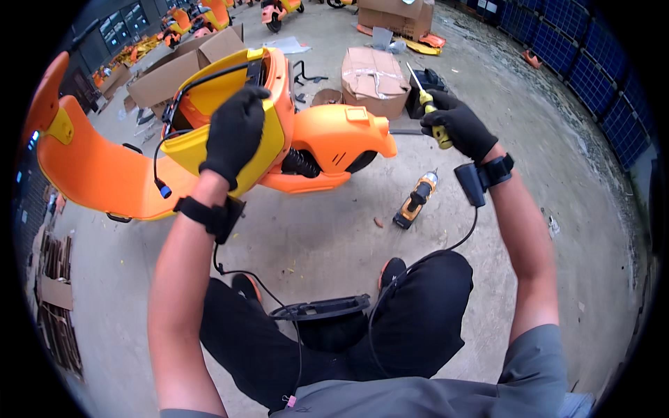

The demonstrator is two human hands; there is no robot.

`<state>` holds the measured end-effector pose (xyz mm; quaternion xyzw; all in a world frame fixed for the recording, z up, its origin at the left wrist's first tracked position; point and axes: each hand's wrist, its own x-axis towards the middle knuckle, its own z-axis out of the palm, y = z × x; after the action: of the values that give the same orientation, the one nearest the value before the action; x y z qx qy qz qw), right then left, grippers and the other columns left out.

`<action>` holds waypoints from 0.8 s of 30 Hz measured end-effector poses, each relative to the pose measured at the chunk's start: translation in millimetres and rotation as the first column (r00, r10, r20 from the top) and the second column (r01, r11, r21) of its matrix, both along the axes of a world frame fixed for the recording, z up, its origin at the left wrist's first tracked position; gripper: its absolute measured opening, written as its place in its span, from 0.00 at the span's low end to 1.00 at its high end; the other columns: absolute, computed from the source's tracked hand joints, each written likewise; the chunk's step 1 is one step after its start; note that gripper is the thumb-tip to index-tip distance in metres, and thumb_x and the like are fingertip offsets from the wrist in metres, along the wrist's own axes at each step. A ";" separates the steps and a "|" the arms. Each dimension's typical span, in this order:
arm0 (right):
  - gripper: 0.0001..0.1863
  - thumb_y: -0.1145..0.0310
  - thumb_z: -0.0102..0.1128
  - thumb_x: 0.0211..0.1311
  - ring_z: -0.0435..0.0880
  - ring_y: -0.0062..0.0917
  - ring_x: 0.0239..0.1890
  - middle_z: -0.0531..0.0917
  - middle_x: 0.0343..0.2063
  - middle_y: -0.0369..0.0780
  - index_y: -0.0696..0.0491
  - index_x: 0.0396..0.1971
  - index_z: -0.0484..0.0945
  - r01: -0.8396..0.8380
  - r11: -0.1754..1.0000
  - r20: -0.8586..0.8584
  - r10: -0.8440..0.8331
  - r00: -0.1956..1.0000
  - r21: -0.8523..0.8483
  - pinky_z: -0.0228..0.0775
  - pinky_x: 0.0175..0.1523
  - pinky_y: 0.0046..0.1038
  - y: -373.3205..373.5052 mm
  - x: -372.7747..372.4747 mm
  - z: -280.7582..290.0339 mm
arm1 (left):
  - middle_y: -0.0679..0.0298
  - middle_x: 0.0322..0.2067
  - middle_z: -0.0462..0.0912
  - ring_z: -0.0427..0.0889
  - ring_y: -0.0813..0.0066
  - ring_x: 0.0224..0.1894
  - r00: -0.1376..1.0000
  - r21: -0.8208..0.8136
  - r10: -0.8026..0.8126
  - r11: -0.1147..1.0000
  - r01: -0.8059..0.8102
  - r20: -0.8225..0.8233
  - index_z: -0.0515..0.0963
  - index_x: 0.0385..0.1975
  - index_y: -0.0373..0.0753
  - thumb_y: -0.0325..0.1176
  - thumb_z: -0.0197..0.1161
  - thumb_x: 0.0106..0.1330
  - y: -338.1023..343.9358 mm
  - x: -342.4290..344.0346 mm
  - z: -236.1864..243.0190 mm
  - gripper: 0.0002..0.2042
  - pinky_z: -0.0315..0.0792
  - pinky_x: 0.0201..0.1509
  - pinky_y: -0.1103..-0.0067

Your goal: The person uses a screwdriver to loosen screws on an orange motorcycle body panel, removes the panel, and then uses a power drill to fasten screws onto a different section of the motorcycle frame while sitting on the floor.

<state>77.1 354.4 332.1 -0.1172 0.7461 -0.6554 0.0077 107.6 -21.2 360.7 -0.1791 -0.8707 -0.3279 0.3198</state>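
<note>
A black-gloved right hand (458, 125) grasps a yellow-handled metal screwdriver (426, 103), shaft upward; the black-gloved left hand's (237, 136) grip, before a yellow plastic panel (274, 136), is unclear.

- Your view comes from your head, through the left one of two fisheye cameras worn side by side.
- It faces down and ahead: your grey shirt (432, 398) and dark trousers (421, 313) fill the bottom, the concrete floor (313, 240) the middle, and a distant scooter (274, 14) the top.
- It sits close to you; your forearms (178, 299) rise from the lower edge, with your left hand (237, 134) and right hand (458, 125) in the upper half.
- Your lens is wide, bending the blue stacks (563, 38) along the right rim.
</note>
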 end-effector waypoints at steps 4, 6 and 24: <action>0.18 0.75 0.57 0.53 0.78 0.19 0.28 0.77 0.31 0.38 0.57 0.46 0.70 0.002 0.943 -0.111 0.037 0.993 0.333 0.74 0.32 0.22 -8.6 -14.0 14.2 | 0.52 0.36 0.80 0.79 0.56 0.41 0.907 -0.121 0.184 0.962 -0.246 -0.380 0.75 0.41 0.36 0.31 0.54 0.60 -45.2 -33.0 4.2 0.11 0.71 0.46 0.69; 0.17 0.74 0.58 0.53 0.79 0.21 0.23 0.77 0.26 0.39 0.59 0.44 0.70 0.073 0.897 -0.055 -0.054 0.997 0.436 0.74 0.29 0.23 -10.8 -38.2 6.9 | 0.50 0.36 0.79 0.78 0.54 0.40 0.920 -0.158 0.327 0.918 -0.363 -0.214 0.73 0.45 0.35 0.35 0.57 0.59 -40.8 -39.0 0.3 0.16 0.70 0.46 0.67; 0.12 0.66 0.57 0.54 0.76 0.17 0.23 0.76 0.22 0.35 0.57 0.36 0.75 0.221 0.913 0.300 -0.329 0.895 0.342 0.74 0.28 0.21 18.8 -280.0 -134.0 | 0.58 0.55 0.68 0.69 0.71 0.53 0.795 -0.075 0.230 0.971 -0.228 0.562 0.60 0.62 0.37 0.36 0.45 0.69 -48.9 -90.7 18.9 0.23 0.61 0.59 0.75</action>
<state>-202.9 373.2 198.1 0.1123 0.8320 -0.5394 0.0645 16.8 -70.2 379.6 0.0324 -0.9418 -0.3238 0.0840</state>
